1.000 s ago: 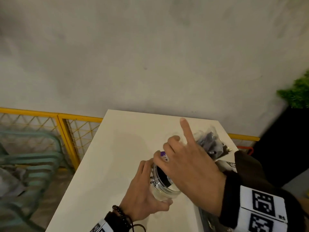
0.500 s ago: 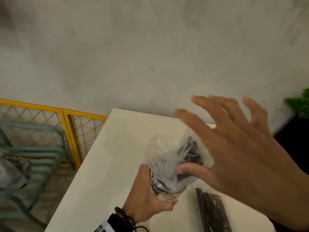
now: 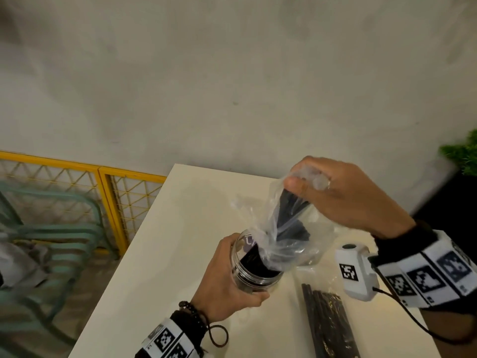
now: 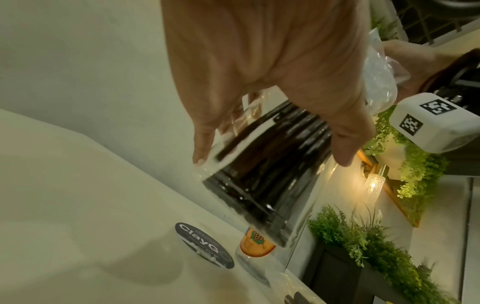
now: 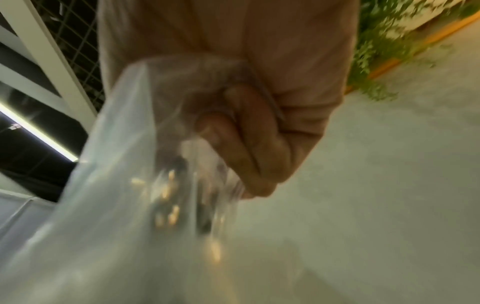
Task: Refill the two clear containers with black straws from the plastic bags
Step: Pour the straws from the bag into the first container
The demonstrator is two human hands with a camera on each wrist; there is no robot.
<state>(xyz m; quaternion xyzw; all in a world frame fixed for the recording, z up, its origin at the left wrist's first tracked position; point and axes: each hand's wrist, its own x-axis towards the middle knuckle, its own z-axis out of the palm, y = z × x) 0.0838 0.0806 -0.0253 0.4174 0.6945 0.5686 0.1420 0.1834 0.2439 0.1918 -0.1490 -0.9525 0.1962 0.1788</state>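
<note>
Your left hand wraps its fingers and thumb around the round clear plastic container, holding it tilted above the white tabletop. In the left wrist view, the fingers curl along the container wall, and black straws show through it, reaching down to its base.

Your right hand pinches the upper end of the crumpled clear plastic bag between thumb and curled fingers. The bag hangs down from that grip, and its lower end sits in the container mouth. A bundle of black straws lies inside the bag, slanting down toward the container. In the right wrist view, the curled fingers close over the bag film; the picture is blurred, so the bag contents cannot be read there.

A second bundle of black straws in a clear wrapper lies flat on the tabletop, near your right wrist and apart from the container. A round dark sticker lies on the tabletop beyond the container base, beside an orange-labelled bottle.
</note>
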